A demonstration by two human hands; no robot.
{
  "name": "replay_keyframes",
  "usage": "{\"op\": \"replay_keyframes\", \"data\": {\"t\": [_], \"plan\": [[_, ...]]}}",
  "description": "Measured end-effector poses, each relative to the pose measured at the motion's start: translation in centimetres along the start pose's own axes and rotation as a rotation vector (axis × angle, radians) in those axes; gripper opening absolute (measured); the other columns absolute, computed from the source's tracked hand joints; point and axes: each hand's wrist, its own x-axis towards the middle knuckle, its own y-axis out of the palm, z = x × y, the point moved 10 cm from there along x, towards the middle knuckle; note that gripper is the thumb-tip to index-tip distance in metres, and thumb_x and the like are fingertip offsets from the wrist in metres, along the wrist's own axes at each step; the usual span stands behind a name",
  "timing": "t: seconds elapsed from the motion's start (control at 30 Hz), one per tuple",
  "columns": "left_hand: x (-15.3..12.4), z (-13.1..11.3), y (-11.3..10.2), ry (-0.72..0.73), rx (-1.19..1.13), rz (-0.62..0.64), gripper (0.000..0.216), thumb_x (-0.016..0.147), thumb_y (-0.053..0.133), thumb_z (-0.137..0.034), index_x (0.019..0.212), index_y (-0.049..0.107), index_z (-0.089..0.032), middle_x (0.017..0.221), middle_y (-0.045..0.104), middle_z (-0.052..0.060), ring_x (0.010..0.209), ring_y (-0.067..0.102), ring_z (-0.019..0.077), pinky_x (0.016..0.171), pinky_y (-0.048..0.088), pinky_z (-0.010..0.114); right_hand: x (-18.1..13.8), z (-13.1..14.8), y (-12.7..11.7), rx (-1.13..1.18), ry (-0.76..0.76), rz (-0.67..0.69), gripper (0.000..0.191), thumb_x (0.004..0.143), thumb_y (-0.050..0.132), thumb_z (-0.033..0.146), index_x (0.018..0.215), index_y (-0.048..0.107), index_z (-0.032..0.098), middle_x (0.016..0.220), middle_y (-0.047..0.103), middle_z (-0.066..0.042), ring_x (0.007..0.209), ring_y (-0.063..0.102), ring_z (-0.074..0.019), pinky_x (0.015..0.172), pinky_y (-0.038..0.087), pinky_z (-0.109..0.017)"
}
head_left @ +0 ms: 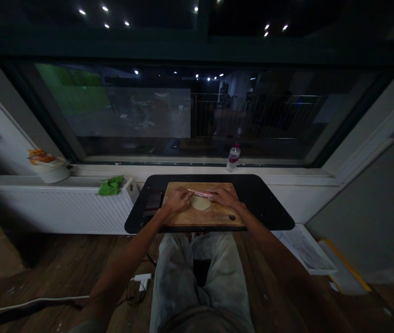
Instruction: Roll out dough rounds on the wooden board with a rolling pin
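Work state, left to right. On the black, round-cornered tabletop (266,215), a dark, flat, rectangular object (154,200) lies just beside the left edge of a light-brown wooden board (214,219). On the board, between the hands, lies a pale, thin, roundish, dough-like disc (200,203). A slim red-and-white printed rod (201,194) runs across its far edge, right end slightly nearer the body. Judged done: the disc is already flat and broad, with an outline close to round. Judged unfinished: both hands are at the rod, so the work seems in hand; how much is left cannot be told. Whether the rod presses on the disc or sits just above it is unclear.

Fingers. The left hand (178,200) has its fingers bent, tips near the rod's left end and the disc's left edge; a firm grip cannot be confirmed. The right hand (225,196) reaches in from the other side, fingers fairly extended and laid over the rod's right end; whether they close around it cannot be told. Palm contact with the board: hidden.
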Motion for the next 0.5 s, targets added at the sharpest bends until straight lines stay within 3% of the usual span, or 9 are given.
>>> {"op": "replay_keyframes", "data": {"t": [0.1, 0.17, 0.27, 0.37, 0.5], "plan": [[1.5, 0.7, -1.9, -0.098, 0.168, -0.098, 0.042, 0.118, 0.044, -0.03, 0.118, 0.084, -0.02, 0.128, 0.082, 0.013, 0.125, 0.07, 0.0285, 0.12, 0.052, 0.047, 0.1, 0.0, 0.3, -0.008, -0.045, 0.034, 0.041, 0.101, 0.079, 0.026, 0.142, 0.084, 0.023, 0.146, 0.082, -0.011, 0.136, 0.076, -0.0332, 0.12, 0.057, -0.044], [2.8, 1.0, -1.7, -0.143, 0.237, -0.087, 0.039, 0.118, 0.044, -0.03, 0.126, 0.081, -0.02, 0.135, 0.079, 0.014, 0.13, 0.066, 0.0294, 0.12, 0.051, 0.046, 0.2, 0.0, 0.7, 0.025, -0.077, 0.058, 0.038, 0.102, 0.078, 0.029, 0.139, 0.085, 0.023, 0.141, 0.083, -0.012, 0.131, 0.078, -0.0323, 0.116, 0.06, -0.043], [4.4, 1.1, 0.5, -0.156, 0.3, 0.051, 0.037, 0.117, 0.045, -0.027, 0.132, 0.078, -0.02, 0.137, 0.077, 0.015, 0.133, 0.063, 0.0287, 0.122, 0.048, 0.043, 0.2, -0.3, 0.8, 0.059, -0.093, 0.04, 0.032, 0.11, 0.068, 0.035, 0.132, 0.088, 0.021, 0.135, 0.086, -0.013, 0.125, 0.08, -0.0317, 0.112, 0.061, -0.043], [5.5, 1.2, 3.1, -0.146, 0.335, 0.206, 0.034, 0.112, 0.05, -0.02, 0.133, 0.078, -0.02, 0.14, 0.077, 0.015, 0.138, 0.063, 0.0285, 0.125, 0.046, 0.042, 0.5, -1.0, 0.3, -0.051, -0.014, -0.019, 0.037, 0.116, 0.056, 0.033, 0.127, 0.088, 0.02, 0.132, 0.086, -0.013, 0.125, 0.078, -0.0308, 0.114, 0.059, -0.042], [6.7, 1.5, 3.9, -0.176, 0.334, 0.246, 0.039, 0.107, 0.059, -0.019, 0.143, 0.074, -0.022, 0.148, 0.075, 0.015, 0.145, 0.063, 0.0322, 0.125, 0.048, 0.049, 1.1, -1.3, -0.8, -0.303, 0.162, -0.052, 0.04, 0.117, 0.051, 0.028, 0.137, 0.085, 0.02, 0.139, 0.082, -0.013, 0.13, 0.074, -0.0264, 0.117, 0.053, -0.034]]}}
